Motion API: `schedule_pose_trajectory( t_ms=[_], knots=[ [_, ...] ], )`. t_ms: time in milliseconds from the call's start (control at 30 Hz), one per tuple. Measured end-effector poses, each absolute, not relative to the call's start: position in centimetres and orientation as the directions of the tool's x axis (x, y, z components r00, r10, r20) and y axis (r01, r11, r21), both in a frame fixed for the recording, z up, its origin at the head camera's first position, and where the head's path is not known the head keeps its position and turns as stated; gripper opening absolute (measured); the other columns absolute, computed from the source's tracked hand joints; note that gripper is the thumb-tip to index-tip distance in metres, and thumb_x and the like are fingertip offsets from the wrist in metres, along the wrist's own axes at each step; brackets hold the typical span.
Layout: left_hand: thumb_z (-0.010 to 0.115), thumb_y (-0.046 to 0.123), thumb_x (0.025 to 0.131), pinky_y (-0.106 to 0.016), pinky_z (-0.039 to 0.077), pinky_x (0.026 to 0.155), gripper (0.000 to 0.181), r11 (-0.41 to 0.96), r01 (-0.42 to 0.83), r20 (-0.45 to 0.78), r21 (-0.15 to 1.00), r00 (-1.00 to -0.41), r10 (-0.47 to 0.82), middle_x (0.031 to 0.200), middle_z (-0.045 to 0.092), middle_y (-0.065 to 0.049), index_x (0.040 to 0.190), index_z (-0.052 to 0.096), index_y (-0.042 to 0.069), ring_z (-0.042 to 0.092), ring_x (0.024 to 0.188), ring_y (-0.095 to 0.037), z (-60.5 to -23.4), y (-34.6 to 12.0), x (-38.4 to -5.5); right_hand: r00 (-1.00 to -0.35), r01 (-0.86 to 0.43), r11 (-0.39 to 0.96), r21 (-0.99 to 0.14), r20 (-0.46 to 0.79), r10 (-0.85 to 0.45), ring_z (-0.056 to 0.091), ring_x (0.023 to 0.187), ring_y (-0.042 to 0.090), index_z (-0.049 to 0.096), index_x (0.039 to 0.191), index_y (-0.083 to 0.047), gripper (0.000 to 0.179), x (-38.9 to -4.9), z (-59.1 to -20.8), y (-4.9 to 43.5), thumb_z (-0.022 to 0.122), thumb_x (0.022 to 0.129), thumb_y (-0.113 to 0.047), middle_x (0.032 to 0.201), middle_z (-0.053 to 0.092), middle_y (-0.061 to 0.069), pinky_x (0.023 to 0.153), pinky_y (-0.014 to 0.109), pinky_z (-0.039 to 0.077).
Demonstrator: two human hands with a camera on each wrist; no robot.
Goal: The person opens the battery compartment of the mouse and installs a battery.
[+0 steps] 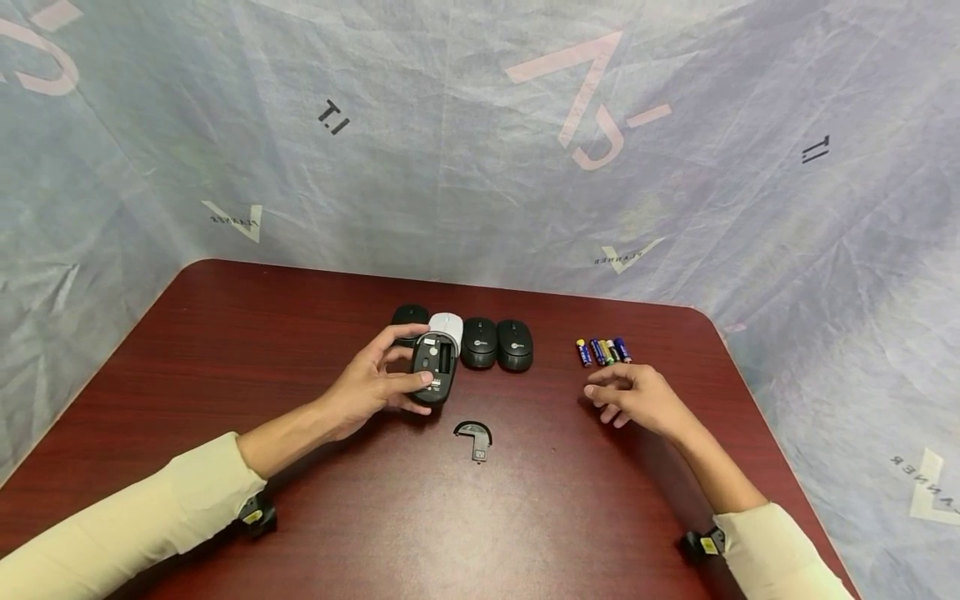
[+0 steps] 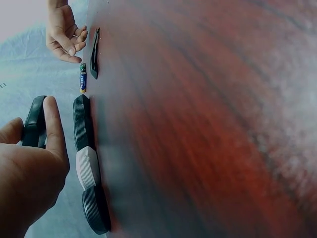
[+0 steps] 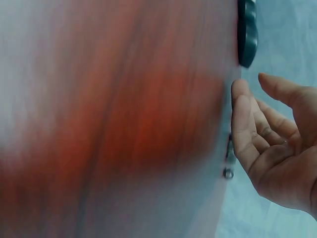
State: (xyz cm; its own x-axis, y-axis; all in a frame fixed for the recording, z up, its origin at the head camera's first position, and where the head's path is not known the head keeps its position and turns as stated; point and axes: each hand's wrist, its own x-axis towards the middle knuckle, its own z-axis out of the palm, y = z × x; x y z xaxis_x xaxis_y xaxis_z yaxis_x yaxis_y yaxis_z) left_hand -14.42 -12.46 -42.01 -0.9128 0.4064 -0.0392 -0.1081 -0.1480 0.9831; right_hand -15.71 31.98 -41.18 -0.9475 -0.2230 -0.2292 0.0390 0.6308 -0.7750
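Observation:
My left hand [image 1: 365,382] grips a black computer mouse [image 1: 433,367] above the table, its underside turned up and its battery slot uncovered. The loose battery cover [image 1: 475,438], a curved black piece with a flat tongue, lies on the table just to the right and nearer. With fingers relaxed and nothing between them, my right hand [image 1: 632,398] hovers close to a group of small batteries [image 1: 606,351]. In the right wrist view that hand [image 3: 272,144] has its thumb apart from the fingers. The left wrist view shows the held mouse [image 2: 34,120] between thumb and fingers.
Behind the held mouse stands a row of mice: a black one [image 1: 410,314] partly hidden, a white one [image 1: 447,324], and two more black ones, one [image 1: 479,343] beside the other [image 1: 515,346]. The dark red table [image 1: 300,517] meets a grey cloth backdrop [image 1: 420,192].

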Motion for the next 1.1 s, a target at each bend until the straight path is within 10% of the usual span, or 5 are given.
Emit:
schedule_pose_trajectory(
  t_ms=[1100],
  knots=[
    [0.072,-0.009,0.104,-0.061,0.073,0.084,0.076,-0.174,-0.136,-0.051,0.975,-0.905,0.422,0.139,0.062,-0.020,0.167,0.041,0.018,0.082,0.104,-0.033,-42.3,-12.6,-14.2,-0.968,0.071,0.610,-0.789,-0.201,-0.148,0.073,0.082,0.012,0.063,0.152,0.006,0.054,-21.4,-42.2,40.7,0.078,0.109,-0.025,0.105,0.085,-0.004,0.068,0.032,0.066]
  ],
)
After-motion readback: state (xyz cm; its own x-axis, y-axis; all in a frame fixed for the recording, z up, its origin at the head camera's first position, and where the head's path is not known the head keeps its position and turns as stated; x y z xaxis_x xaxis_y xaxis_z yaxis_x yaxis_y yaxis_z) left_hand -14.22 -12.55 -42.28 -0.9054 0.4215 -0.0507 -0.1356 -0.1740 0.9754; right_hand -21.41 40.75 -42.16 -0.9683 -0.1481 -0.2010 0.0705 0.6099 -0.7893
